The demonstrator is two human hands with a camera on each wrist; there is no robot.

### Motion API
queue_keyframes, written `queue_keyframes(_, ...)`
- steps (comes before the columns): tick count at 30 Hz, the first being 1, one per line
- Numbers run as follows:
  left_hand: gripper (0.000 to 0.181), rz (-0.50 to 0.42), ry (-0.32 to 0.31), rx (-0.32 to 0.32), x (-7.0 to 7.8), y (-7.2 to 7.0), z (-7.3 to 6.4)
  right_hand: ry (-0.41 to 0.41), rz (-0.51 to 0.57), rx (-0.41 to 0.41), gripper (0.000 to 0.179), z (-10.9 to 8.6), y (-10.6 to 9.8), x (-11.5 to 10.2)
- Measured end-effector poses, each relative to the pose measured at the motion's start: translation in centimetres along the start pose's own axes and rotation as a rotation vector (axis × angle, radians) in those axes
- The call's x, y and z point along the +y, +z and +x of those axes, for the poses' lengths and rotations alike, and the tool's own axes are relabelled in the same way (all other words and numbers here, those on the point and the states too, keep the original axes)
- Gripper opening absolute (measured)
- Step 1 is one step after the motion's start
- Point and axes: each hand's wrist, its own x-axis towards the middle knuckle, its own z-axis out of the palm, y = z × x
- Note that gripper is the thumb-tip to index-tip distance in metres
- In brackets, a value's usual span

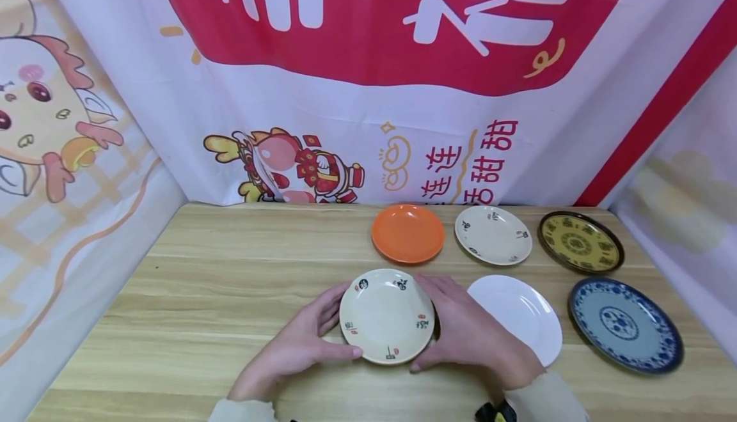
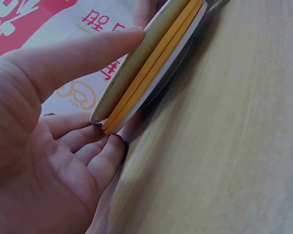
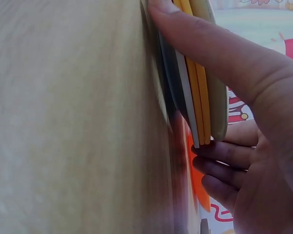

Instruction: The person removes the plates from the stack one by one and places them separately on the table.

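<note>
Both hands hold a stack of plates at its opposite sides, at the lower middle of the head view. On top is a cream plate (image 1: 386, 316) with small dark and red motifs round its rim. Below it the wrist views show two yellow-orange plate edges (image 2: 151, 66), a white edge (image 3: 188, 97) and a dark one at the bottom. My left hand (image 1: 302, 342) has its thumb at the near left rim and the other fingers along the far left side. My right hand (image 1: 463, 329) grips the right side likewise, thumb near the front edge.
On the wooden table (image 1: 230, 268), right of the stack, lie an orange plate (image 1: 407, 233), a cream patterned plate (image 1: 493, 235), a yellow-brown plate (image 1: 580, 242), a white plate (image 1: 524, 316) partly behind the right forearm, and a blue patterned plate (image 1: 624, 325). A printed cloth (image 1: 322, 109) hangs behind.
</note>
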Motion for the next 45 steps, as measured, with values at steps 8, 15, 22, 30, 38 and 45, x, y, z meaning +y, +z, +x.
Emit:
queue_keyframes(8,0.09,-0.077,-0.048,0.105,0.0,0.2,0.3,0.039,0.04,-0.031,0.14,0.2,0.3,0.5)
queue_keyframes(15,0.075,-0.112,-0.042,0.209,-0.2,0.4,0.5,0.037,0.107,-0.041,0.135,0.3,0.4,1.2)
queue_keyframes(22,0.06,-0.096,-0.097,0.322,-0.1,0.8,0.5,0.048,0.17,-0.046,0.127,0.2,0.1,1.9)
queue_keyframes(30,0.05,-0.088,-0.092,0.374,-0.3,0.9,0.7,0.034,0.225,-0.034,0.119,0.2,0.0,2.4)
queue_keyframes(38,0.05,-0.094,-0.104,0.366,-0.3,0.8,0.7,0.066,0.104,-0.028,0.124,0.3,-0.3,2.4)
queue_keyframes(45,0.051,-0.104,-0.102,0.359,-0.4,0.8,0.7,0.071,0.143,-0.064,0.119,0.2,-0.3,2.8)
